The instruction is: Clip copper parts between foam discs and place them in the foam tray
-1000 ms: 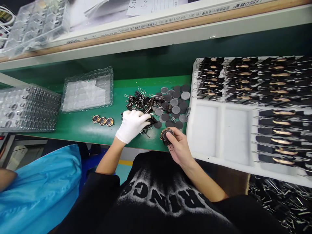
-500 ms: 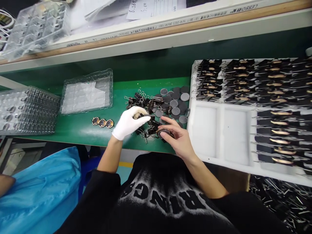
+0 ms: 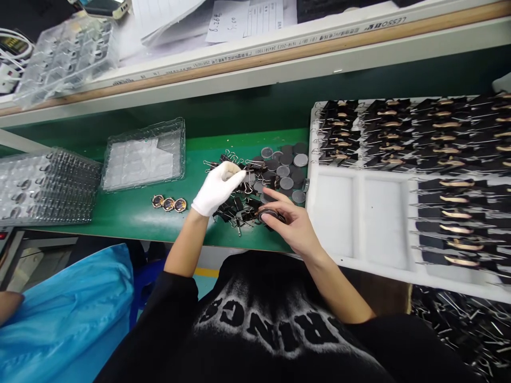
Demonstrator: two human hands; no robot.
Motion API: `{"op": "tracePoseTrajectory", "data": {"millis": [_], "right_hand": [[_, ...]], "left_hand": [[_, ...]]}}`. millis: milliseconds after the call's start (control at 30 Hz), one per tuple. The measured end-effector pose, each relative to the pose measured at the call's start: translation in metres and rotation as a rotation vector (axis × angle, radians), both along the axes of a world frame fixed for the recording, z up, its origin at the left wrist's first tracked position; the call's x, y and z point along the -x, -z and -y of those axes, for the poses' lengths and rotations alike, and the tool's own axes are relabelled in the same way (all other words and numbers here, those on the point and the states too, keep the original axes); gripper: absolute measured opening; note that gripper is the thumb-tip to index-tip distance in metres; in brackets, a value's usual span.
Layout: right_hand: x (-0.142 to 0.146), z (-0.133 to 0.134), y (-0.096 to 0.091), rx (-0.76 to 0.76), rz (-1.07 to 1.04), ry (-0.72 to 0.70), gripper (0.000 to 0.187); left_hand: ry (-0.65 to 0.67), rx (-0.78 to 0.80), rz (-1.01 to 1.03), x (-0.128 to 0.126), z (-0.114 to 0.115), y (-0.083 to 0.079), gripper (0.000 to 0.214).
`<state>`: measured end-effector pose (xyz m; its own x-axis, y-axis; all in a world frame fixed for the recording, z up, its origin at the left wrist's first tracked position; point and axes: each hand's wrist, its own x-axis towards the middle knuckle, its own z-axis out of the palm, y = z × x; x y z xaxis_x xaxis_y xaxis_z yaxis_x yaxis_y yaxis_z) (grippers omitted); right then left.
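Observation:
My left hand [image 3: 217, 189], in a white glove, is over the left part of a pile of black binder clips [image 3: 239, 207] with wire handles. Its thumb and fingertips come together at the clips; what they pinch, if anything, I cannot make out. My bare right hand [image 3: 293, 221] grips a dark round disc-like piece [image 3: 268, 214] between thumb and fingers, its index finger stretched out above. Behind that hand lie many loose grey and black discs [image 3: 286, 183]. Three gold-rimmed dark round pieces [image 3: 169, 204] sit in a row left of my gloved hand.
On the right, a white tray [image 3: 361, 218] carries rows of black clips with gold-coloured parts [image 3: 455, 213]. Clear plastic trays [image 3: 143, 157] lie and stand stacked [image 3: 51, 186] at left. A shelf edge [image 3: 239, 58] crosses above. A person's blue garment [image 3: 72, 314] is at lower left.
My left hand has moved slightly up and right; the dark thin piece between its fingertips no longer shows. My right hand keeps its hold on the round piece.

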<state>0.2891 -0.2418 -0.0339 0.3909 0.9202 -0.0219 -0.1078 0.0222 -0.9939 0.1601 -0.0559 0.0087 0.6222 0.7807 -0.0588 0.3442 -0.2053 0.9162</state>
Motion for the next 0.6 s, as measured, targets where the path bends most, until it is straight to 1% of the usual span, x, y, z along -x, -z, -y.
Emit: {"op": "tracePoseTrajectory", "data": {"millis": [167,233,333,433,500,600], "right_hand": [[0.002,0.002,0.0,0.019,0.02,0.021,0.017],[0.003,0.001,-0.001,0.01,0.032,0.013,0.016],[0.009,-0.004,-0.005,-0.042,0.017,-0.011,0.016],[0.015,-0.01,-0.007,-0.101,0.102,0.012,0.013],[0.017,-0.013,-0.008,-0.136,0.196,0.07,0.01],[0.018,-0.014,-0.008,-0.161,0.272,0.153,0.011]], "left_hand": [[-0.117,-0.103,0.053,0.002,-0.001,0.004,0.031],[-0.133,-0.102,0.096,0.003,-0.001,0.004,0.031],[-0.086,0.018,0.159,0.001,0.002,0.004,0.033],[0.024,0.161,0.223,-0.002,0.01,0.007,0.036],[0.069,0.186,0.248,-0.004,0.015,0.009,0.036],[0.071,0.147,0.217,-0.004,0.017,0.011,0.035]]}}
